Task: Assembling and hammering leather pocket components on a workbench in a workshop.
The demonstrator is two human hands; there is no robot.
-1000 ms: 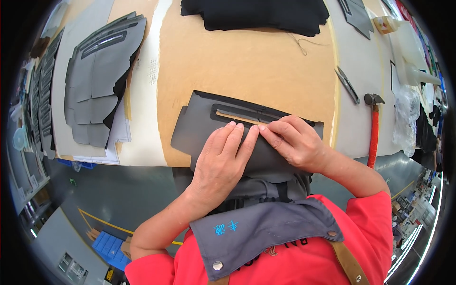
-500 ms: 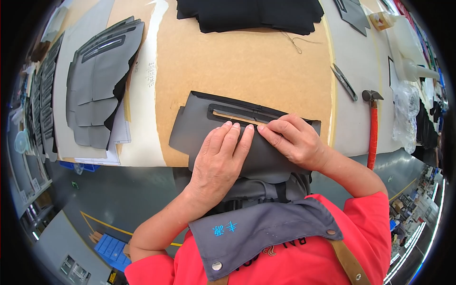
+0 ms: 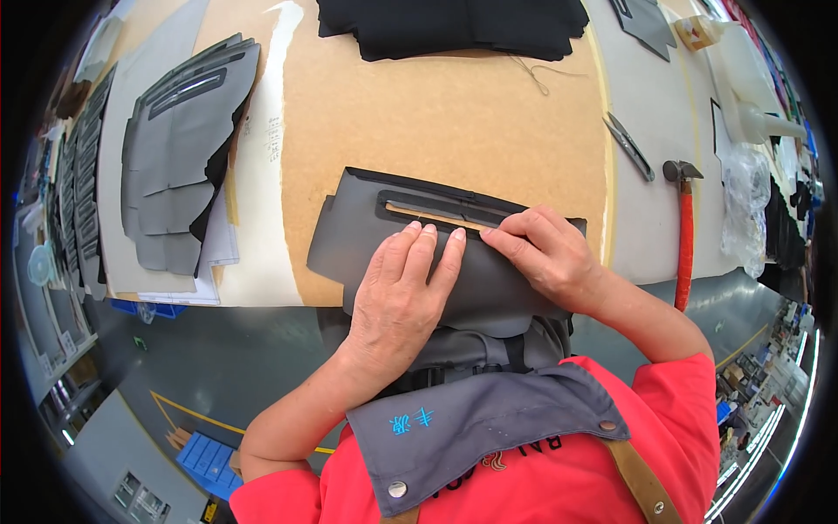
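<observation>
A grey sheet-material panel [image 3: 336,234] lies at the table's near edge, its lower part hanging over toward me. Near its far edge runs a long slot with a black border [image 3: 382,208]; the tan table top shows through the opening. My left hand [image 3: 397,293] rests flat on the panel, fingers stretched out and their tips along the slot's near border. At the right end of that border, my right hand [image 3: 554,266] pinches the edge between thumb and forefinger. What lies under the fingertips is hidden.
Similar grey panels [image 3: 188,162] are stacked at the left. Black pieces [image 3: 454,26] lie at the far side. Thread snips [image 3: 630,148] and a hammer with a red handle [image 3: 685,231] lie on the right, near a plastic bag [image 3: 745,210] and a pale bottle [image 3: 751,74].
My right hand's fingertips have slid slightly right along the slot's near border. The left hand keeps its place on the panel. The whole view has shifted a little.
</observation>
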